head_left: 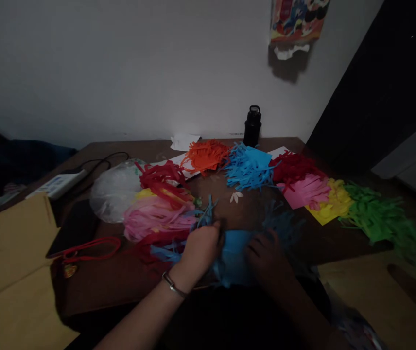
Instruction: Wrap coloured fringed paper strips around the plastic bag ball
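Note:
A sheet of blue fringed paper (235,250) lies between my hands at the table's near edge, its cut strips fanning out on both sides. My left hand (201,245), with a silver bracelet at the wrist, is closed on the left part of the sheet. Bent over the right part, my right hand (269,257) grips the paper; it is dim and partly blurred. Left of my left hand is a heap of pink strips (160,216), with red strips (164,175) behind it.
Fringed paper bundles form an arc: orange (208,155), blue (250,165), dark red (291,165), pink (306,189), yellow (335,199) and green (379,214). A black bottle (252,126) stands behind. At left are a plastic bag (116,192), a power strip (58,184) and a phone with red strap (75,226).

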A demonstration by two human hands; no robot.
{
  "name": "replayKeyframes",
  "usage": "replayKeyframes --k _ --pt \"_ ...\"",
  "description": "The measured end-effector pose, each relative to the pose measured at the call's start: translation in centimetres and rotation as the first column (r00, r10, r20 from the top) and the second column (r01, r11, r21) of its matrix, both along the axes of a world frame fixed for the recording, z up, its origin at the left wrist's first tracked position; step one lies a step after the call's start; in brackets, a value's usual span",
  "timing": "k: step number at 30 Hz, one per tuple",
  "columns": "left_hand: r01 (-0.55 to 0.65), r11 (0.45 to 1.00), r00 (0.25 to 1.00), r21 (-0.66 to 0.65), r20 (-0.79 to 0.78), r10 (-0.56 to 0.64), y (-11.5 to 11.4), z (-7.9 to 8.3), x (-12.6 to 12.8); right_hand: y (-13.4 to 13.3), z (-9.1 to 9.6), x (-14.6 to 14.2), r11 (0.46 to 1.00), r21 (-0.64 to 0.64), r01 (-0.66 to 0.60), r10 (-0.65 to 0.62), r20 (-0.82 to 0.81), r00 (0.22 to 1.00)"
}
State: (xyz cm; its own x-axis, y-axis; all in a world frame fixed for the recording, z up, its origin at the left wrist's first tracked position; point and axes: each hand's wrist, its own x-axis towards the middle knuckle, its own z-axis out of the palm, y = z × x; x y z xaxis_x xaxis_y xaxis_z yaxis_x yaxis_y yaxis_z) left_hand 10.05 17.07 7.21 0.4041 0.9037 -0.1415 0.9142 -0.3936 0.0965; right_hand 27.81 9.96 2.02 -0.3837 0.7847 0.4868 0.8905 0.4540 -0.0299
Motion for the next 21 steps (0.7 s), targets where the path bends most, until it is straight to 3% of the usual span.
replayKeyframes --k 3,5,7,10,13,17,21 --pt "0.159 0.970 0.984 0.185 0.052 -0.171 -1.4 0.4 -0.2 0.3 -0.4 0.3 1.000 0.023 -0.003 0.004 -0.020 1.000" --pt "0.350 0.897 0.920 0.269 0.081 -0.383 -2.4 0.0 0.0 0.2 -0.5 0.4 0.998 0.055 0.001 0.004 -0.084 0.996" --pt "0.456 0.847 0.867 0.274 0.077 -0.492 -3.0 -0.6 0.4 -0.1 -0.3 0.3 0.998 0.054 0.016 -0.008 -0.148 0.989" --pt "0.438 0.861 0.886 0.258 0.037 -0.462 -3.2 -1.5 0.6 -0.6 0.1 0.2 1.000 -0.005 0.001 -0.002 -0.190 0.982" --pt "0.441 0.853 0.881 0.280 0.046 -0.470 -3.1 -2.2 0.0 -0.8 0.0 0.3 0.999 -0.028 -0.029 0.025 -0.121 0.992" --pt "0.472 0.827 0.850 0.306 0.092 -0.519 -3.4 -3.3 -1.7 -1.1 -0.7 1.2 0.998 0.037 -0.045 0.047 -0.044 0.998" --pt "0.424 0.857 0.859 0.293 0.168 -0.483 -3.8 -4.0 -2.8 -1.4 -1.1 2.3 0.999 0.044 -0.028 0.030 -0.055 0.998"
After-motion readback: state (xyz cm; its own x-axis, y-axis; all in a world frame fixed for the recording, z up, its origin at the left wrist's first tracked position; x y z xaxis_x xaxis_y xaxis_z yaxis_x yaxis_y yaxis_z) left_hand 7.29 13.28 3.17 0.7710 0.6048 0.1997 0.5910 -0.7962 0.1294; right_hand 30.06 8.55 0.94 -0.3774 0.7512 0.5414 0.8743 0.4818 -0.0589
